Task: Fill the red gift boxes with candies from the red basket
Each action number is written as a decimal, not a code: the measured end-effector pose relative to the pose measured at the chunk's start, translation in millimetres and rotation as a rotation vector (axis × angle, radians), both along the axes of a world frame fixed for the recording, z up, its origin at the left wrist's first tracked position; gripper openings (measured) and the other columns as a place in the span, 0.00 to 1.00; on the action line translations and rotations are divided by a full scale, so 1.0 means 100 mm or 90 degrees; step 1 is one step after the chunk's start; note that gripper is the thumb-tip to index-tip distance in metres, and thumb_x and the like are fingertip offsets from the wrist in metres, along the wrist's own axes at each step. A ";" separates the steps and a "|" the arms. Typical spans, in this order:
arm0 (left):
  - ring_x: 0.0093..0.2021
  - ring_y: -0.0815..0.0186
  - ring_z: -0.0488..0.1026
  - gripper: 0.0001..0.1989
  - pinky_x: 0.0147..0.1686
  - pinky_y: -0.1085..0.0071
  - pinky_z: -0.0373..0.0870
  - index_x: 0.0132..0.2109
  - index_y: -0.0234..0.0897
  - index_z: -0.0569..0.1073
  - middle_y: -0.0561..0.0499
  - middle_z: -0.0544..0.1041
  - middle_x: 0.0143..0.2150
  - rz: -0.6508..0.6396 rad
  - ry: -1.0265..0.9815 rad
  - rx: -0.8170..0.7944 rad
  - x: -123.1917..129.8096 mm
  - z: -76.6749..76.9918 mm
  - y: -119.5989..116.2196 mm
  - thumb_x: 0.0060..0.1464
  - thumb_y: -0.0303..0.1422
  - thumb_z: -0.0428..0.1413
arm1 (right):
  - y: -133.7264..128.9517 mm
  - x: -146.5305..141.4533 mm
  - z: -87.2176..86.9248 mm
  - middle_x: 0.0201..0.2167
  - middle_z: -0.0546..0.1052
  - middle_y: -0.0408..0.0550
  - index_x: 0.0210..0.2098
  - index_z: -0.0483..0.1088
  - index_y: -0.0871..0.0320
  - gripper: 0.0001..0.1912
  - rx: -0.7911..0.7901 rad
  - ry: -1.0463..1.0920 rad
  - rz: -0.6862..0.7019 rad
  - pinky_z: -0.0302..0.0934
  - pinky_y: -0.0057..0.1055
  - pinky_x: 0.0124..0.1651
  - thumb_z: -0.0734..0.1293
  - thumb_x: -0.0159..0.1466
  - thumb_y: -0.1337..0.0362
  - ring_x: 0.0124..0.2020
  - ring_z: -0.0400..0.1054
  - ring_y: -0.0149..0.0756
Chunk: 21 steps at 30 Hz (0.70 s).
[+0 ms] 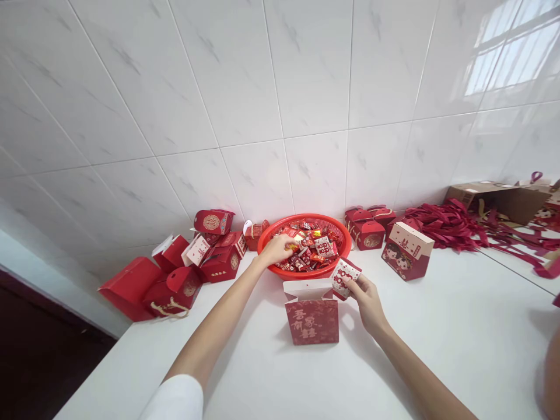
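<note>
My left hand (279, 249) reaches into a red plastic basket (268, 232), its fingers drawn together among the wrapped candies (305, 256). What they pinch, if anything, is hidden. My right hand (367, 300) grips a small white packet (345, 274) with red characters, held between thumb and fingers at the basket's front right edge. Just left of that packet, a dark red paper gift box (312, 322) stands upright on the white table with its top open. Its inside is mostly out of sight.
Red gift boxes (221, 256) are grouped at the left, and more boxes (365, 228) stand right of the basket. A box with a cartoon figure (406, 251) is nearby. Dark red ribbons (450, 224) lie before a cardboard box (485, 195). A tiled wall (315, 87) rises behind.
</note>
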<state>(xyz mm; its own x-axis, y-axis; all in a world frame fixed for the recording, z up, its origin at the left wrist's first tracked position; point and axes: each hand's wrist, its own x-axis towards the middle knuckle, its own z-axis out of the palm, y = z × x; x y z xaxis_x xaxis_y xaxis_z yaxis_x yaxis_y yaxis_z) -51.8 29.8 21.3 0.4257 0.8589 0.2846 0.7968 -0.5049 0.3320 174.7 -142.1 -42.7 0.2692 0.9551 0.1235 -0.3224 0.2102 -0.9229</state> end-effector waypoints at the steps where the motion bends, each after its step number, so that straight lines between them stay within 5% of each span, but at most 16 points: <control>1: 0.47 0.57 0.76 0.17 0.53 0.65 0.70 0.43 0.42 0.82 0.48 0.80 0.46 -0.064 0.038 -0.053 0.05 0.00 -0.02 0.45 0.25 0.57 | 0.00 0.00 0.00 0.32 0.81 0.51 0.36 0.77 0.59 0.23 0.001 -0.003 0.001 0.63 0.31 0.27 0.75 0.51 0.47 0.29 0.71 0.40; 3: 0.46 0.55 0.76 0.13 0.51 0.65 0.71 0.38 0.42 0.82 0.47 0.80 0.44 -0.144 0.125 -0.142 0.16 0.01 -0.07 0.41 0.30 0.63 | 0.00 0.00 -0.01 0.33 0.81 0.51 0.36 0.77 0.59 0.22 0.002 -0.008 -0.001 0.64 0.32 0.28 0.75 0.51 0.48 0.30 0.71 0.41; 8: 0.56 0.43 0.70 0.19 0.56 0.59 0.66 0.38 0.40 0.82 0.40 0.77 0.52 -0.102 0.257 -0.146 0.44 0.02 -0.17 0.31 0.31 0.68 | 0.00 0.01 -0.02 0.33 0.81 0.51 0.35 0.77 0.60 0.22 -0.005 0.002 -0.011 0.65 0.32 0.29 0.76 0.50 0.49 0.30 0.71 0.41; 14: 0.37 0.48 0.78 0.01 0.41 0.60 0.73 0.24 0.37 0.77 0.40 0.80 0.32 -0.116 0.281 -0.247 0.54 -0.08 -0.19 0.39 0.27 0.61 | 0.00 0.01 -0.01 0.32 0.81 0.50 0.35 0.77 0.60 0.22 -0.005 -0.013 -0.011 0.64 0.32 0.28 0.76 0.50 0.48 0.29 0.70 0.39; 21: 0.41 0.46 0.79 0.07 0.43 0.60 0.74 0.30 0.35 0.78 0.35 0.82 0.39 -0.088 0.362 -0.269 0.62 -0.14 -0.10 0.37 0.27 0.61 | 0.00 0.02 0.01 0.34 0.82 0.51 0.36 0.77 0.59 0.23 -0.013 -0.004 -0.011 0.66 0.33 0.31 0.77 0.49 0.48 0.32 0.73 0.42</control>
<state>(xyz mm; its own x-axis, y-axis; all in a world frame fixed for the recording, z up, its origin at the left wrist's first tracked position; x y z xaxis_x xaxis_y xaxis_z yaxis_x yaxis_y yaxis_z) 9.7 19.3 7.3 0.5214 0.7745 -0.3581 0.8428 -0.5330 0.0746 176.6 -142.3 -41.9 0.2844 0.9529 0.1058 -0.3128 0.1966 -0.9292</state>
